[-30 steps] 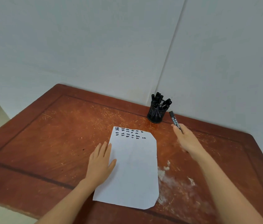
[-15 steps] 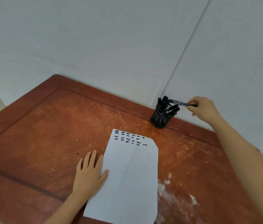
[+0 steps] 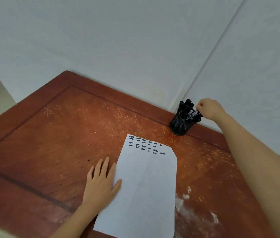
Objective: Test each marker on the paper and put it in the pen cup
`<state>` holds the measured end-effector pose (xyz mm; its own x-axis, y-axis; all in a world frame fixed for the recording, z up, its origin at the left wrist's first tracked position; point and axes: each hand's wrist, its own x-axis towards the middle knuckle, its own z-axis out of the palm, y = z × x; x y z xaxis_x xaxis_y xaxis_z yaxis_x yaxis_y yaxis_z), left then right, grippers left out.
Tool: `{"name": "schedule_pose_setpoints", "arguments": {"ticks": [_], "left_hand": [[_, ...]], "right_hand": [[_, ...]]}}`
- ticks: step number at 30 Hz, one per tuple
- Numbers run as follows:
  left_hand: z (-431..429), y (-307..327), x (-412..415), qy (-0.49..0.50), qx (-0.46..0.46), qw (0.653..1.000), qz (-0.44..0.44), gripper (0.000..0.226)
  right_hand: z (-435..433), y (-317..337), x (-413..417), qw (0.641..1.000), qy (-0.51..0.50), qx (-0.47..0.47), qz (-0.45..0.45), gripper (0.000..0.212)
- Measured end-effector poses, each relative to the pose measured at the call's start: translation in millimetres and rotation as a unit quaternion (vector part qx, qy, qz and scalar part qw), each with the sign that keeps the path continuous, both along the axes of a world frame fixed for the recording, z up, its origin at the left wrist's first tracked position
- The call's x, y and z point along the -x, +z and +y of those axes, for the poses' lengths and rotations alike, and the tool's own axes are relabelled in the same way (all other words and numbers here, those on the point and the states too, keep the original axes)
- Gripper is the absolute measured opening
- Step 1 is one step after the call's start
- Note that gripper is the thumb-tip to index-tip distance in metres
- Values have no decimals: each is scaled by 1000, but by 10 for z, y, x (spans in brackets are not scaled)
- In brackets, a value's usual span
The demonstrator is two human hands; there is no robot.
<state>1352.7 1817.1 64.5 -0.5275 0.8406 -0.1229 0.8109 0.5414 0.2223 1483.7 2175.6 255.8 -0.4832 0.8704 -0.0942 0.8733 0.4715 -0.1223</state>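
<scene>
A white sheet of paper (image 3: 146, 182) lies on the wooden table, with several black test scribbles near its far edge. My left hand (image 3: 101, 184) rests flat, fingers apart, on the paper's left edge and the table. A black mesh pen cup (image 3: 178, 125) stands in the far corner by the wall, full of several black markers. My right hand (image 3: 208, 109) is at the cup's right rim, fingers pinched on the end of a black marker (image 3: 191, 115) that leans into the cup.
The reddish-brown table (image 3: 67, 134) is scratched, with a raised border and white scuffed patches (image 3: 187, 203) at the near right. White walls meet in a corner just behind the cup. Floor shows at the far left.
My right hand carried the marker from beside the paper up to the cup, then lowered its tip in among the others. My left hand stayed on the paper.
</scene>
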Motion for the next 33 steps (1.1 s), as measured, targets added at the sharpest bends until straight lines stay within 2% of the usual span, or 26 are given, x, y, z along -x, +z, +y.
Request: {"name": "schedule_pose_setpoints", "arguments": {"ticks": [7,8,10,14,23,26,30,33], "left_hand": [[-2,4,-6,3,-8,1000,8,74],[-1,1,-6,2,-10,1000,10,74],[2,-11,-2,1,-14,1000,11,74],[3,-5,0,0,-17,1000,11,74],[-5,31,-14,9,-5,1000,-5,75],[-12,46,-19,3,12,1000,-17,77],[-23,54,-5,-12,16,1000,1,79],[-10,-8,-14,-11,0,1000,-1,79]], "right_hand": [[96,-5,255,991,21,46,-126,30],[76,-58,270,990,20,45,-135,28],[43,-191,273,992,19,10,-126,36],[10,-353,199,997,12,-48,-63,33],[-143,-272,-144,990,-6,-63,124,25],[-328,-20,-325,984,2,-67,167,27],[-858,638,-511,964,-3,-90,252,25],[-1306,1095,-694,920,-4,-96,380,16]]}}
